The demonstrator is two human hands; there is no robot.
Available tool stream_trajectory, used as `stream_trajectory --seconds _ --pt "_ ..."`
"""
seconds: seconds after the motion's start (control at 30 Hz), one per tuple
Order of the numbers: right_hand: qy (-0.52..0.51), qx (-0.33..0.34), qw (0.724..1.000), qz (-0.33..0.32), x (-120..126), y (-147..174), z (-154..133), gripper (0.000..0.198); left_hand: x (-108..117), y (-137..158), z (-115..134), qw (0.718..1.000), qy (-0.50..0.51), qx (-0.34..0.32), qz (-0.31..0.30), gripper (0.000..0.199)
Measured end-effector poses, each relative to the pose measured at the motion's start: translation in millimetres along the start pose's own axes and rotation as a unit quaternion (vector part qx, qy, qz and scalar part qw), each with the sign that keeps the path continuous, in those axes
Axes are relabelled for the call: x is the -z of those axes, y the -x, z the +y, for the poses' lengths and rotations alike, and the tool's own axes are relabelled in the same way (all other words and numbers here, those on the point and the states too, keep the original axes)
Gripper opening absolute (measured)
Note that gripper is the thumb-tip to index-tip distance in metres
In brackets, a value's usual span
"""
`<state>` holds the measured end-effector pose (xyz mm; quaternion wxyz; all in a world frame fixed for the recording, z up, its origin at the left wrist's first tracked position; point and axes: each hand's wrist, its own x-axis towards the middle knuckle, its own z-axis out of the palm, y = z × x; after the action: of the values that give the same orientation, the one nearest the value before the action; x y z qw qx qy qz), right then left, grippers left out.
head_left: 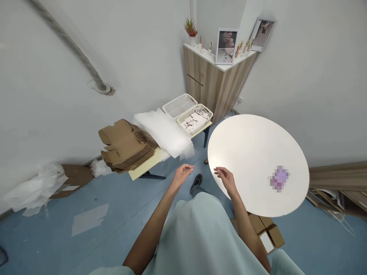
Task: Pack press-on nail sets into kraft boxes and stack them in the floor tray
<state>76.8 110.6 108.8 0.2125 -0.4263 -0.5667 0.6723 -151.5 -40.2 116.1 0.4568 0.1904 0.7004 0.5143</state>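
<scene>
My left hand hovers in front of my body, over the floor, with loosely bent fingers and nothing in it. To its right, my right hand is held over the left edge of the round white table, also empty, fingers slightly bent. Nearest to my left hand are the white foam sheets on a narrow yellow bench. Beside the sheets lies a stack of flat brown cardboard boxes. A blurred purple item rests on the round table's right side.
Two white baskets, one holding clear pieces and one holding printed cards, sit at the bench's far end. A wooden corner cabinet stands behind. Brown boxes are under the round table. White plastic wrap lies at left.
</scene>
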Motion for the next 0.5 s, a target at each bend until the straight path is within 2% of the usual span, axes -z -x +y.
stream_trajectory --seconds 0.13,0.23,0.33,0.5 --pt "-0.018 -0.004 1.0 -0.017 -37.1 -61.5 -12.4 0.04 40.6 -50.5 24.7 0.999 -0.027 -0.003 0.023 0.033" --pt "-0.026 -0.005 0.999 -0.021 -57.2 -98.2 -23.8 0.04 61.0 -85.5 36.6 0.999 -0.036 0.004 0.038 0.035" --pt "-0.024 -0.004 0.999 -0.022 -69.7 -124.1 -37.6 0.038 71.7 -116.2 47.8 0.998 -0.049 0.013 0.027 0.037" --pt "-0.01 -0.01 1.0 -0.007 -78.5 -148.7 -60.3 0.035 76.1 -177.0 65.0 0.997 -0.073 0.031 -0.025 0.036"
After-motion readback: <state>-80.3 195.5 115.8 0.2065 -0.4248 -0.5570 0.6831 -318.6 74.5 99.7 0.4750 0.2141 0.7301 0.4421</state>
